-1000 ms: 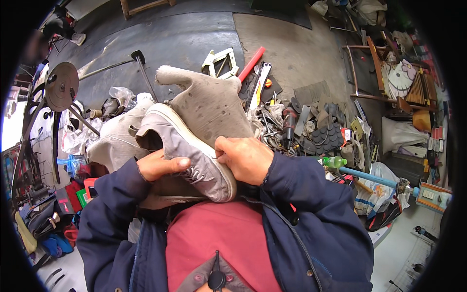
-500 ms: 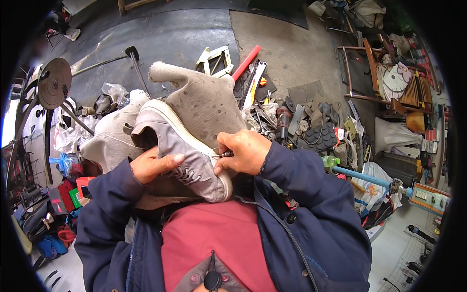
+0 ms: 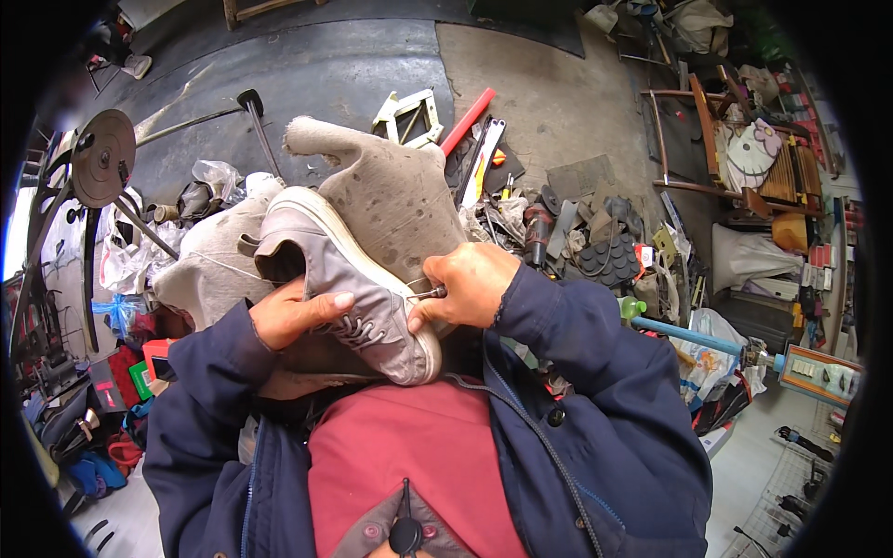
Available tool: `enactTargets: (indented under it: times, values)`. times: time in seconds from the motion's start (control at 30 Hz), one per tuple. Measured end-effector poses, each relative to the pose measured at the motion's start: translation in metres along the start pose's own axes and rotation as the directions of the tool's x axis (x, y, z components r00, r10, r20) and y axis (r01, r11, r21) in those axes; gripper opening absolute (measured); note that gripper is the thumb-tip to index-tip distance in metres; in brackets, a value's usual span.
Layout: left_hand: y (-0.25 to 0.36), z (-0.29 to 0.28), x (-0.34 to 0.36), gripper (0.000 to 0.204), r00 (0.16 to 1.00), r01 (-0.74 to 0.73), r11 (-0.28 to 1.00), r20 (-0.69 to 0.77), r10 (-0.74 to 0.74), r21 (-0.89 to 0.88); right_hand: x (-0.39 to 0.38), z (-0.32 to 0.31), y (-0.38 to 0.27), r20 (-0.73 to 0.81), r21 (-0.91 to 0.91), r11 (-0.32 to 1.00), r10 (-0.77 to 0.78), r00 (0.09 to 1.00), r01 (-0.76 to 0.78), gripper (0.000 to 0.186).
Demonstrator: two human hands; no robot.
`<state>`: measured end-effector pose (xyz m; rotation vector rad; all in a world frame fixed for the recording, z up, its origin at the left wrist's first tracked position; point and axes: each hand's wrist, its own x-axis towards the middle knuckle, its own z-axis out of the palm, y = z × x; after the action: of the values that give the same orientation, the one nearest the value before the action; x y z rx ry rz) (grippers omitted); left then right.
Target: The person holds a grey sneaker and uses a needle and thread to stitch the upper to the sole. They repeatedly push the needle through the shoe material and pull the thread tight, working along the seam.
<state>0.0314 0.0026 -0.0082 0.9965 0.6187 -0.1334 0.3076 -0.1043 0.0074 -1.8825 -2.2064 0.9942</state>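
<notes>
A grey canvas sneaker [image 3: 363,298] with white laces and a worn white sole rests over a stained grey felt-like cloth [image 3: 381,186]. My left hand [image 3: 298,318] is closed on the sneaker's body, thumb lying near the laces and fingers hidden underneath. My right hand [image 3: 460,286] is closed on a small metal tool [image 3: 435,292], seemingly an awl with a thin shaft, whose point meets the edge of the sole near the front part of the shoe; its thumb presses beside that spot.
A round metal plate [image 3: 102,158] on a stand is at left. Beyond the cloth lie a red tube [image 3: 467,121], a cream metal frame [image 3: 409,116], a power tool [image 3: 537,237] and piled scraps. A green bottle [image 3: 633,307], blue pipe [image 3: 688,335] and wooden chair [image 3: 753,158] are at right.
The metal tool in my right hand now shows at the sole's edge, and that thumb has moved down onto the shoe. The view has shifted slightly; my left hand still grips the shoe.
</notes>
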Motion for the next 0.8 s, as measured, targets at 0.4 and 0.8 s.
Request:
enactTargets:
  times: [0.4, 0.8]
  values:
    - [-0.009, -0.001, 0.001, 0.051, 0.997, -0.07, 0.995, -0.027, 0.068, -0.07, -0.013, 0.004, -0.005, 0.008, 0.055, 0.995, 0.082, 0.997, -0.083, 0.056]
    - [-0.011, -0.002, 0.002, 0.055, 0.997, -0.013, 0.997, -0.071, 0.007, -0.079, -0.051, 0.015, -0.02, -0.128, 0.069, 0.977, -0.19, 0.973, 0.2, 0.033]
